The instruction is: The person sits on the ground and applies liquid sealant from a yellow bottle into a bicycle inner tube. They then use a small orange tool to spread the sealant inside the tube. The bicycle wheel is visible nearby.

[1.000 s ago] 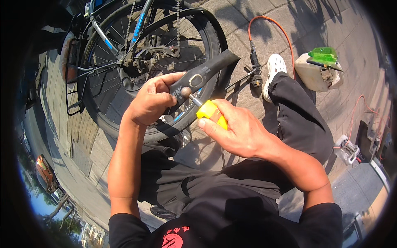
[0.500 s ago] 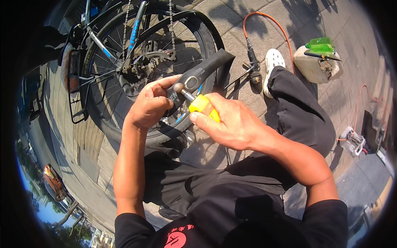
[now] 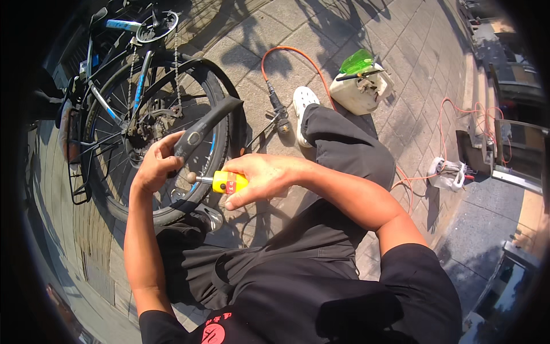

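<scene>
My left hand [image 3: 154, 163] is closed around a flattened black inner tube [image 3: 211, 119], which stretches up and right over the bicycle's rear wheel [image 3: 215, 150]. An oval mark shows on the tube just beyond my fingers. In my right hand [image 3: 266, 175] is a yellow rotary grinder [image 3: 230, 182], its short metal shaft ending in a rounded brownish tip. That tip points left, close to the lower edge of the tube and apart from the oval mark. My fingers partly hide the grinder's body.
The bicycle [image 3: 143, 86] lies at the left, chain hanging loose. An air-hose inflator [image 3: 279, 112] with an orange hose [image 3: 306, 56] rests on the paving by my white shoe [image 3: 303, 106]. Beyond stands a cut-open white jug [image 3: 361, 94] with a green bottle [image 3: 356, 62]; a tool container [image 3: 448, 174] sits right.
The view has swung right, so the scene sits further left. The grinder's tip has gone from over the tube by the oval mark to below the tube's edge. Both hands keep their hold.
</scene>
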{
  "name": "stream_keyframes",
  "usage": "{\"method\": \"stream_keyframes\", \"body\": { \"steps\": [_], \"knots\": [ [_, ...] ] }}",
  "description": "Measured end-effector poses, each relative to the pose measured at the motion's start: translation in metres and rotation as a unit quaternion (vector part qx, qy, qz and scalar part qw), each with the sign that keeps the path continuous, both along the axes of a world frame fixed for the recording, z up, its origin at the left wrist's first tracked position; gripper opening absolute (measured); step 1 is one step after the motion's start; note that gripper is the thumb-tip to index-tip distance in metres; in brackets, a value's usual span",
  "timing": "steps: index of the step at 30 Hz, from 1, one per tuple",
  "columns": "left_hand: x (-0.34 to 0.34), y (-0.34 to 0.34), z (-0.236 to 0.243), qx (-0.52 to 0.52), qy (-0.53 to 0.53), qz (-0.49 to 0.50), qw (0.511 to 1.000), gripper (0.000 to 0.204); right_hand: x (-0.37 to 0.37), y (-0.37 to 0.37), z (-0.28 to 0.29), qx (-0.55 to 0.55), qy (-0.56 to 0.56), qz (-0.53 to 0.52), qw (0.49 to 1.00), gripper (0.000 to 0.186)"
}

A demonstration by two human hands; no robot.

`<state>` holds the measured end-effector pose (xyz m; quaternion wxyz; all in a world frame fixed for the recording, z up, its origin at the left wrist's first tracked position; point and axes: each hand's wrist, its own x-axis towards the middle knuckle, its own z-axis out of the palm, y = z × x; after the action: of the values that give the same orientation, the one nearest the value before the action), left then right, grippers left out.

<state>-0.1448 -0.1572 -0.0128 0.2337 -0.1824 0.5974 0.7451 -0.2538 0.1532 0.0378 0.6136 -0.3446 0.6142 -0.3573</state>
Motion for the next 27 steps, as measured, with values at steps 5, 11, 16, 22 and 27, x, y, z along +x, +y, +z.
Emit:
{"method": "stream_keyframes", "body": {
  "steps": [5,11,16,22,27],
  "knots": [
    [0.044,0.027,-0.032,-0.471,0.114,-0.111,0.867,0.103,-0.003,0.049,0.031,-0.032,-0.101,-0.2,0.974,0.049],
    [0.08,0.081,-0.028,-0.623,0.267,-0.066,0.732,0.102,-0.018,0.182,0.103,-0.236,-0.201,-0.442,0.842,0.055],
    [0.114,0.101,-0.024,-0.466,0.236,-0.169,0.836,0.049,-0.107,0.268,0.128,0.101,0.266,-0.426,0.859,0.062],
    [0.128,0.132,-0.033,-0.347,-0.001,-0.208,0.915,0.068,-0.239,0.287,0.079,0.345,0.578,-0.195,0.713,0.044],
    [0.129,0.112,-0.061,-0.365,-0.059,-0.306,0.877,0.063,-0.325,0.279,0.022,0.361,0.655,-0.071,0.66,0.023]
  ]
}}
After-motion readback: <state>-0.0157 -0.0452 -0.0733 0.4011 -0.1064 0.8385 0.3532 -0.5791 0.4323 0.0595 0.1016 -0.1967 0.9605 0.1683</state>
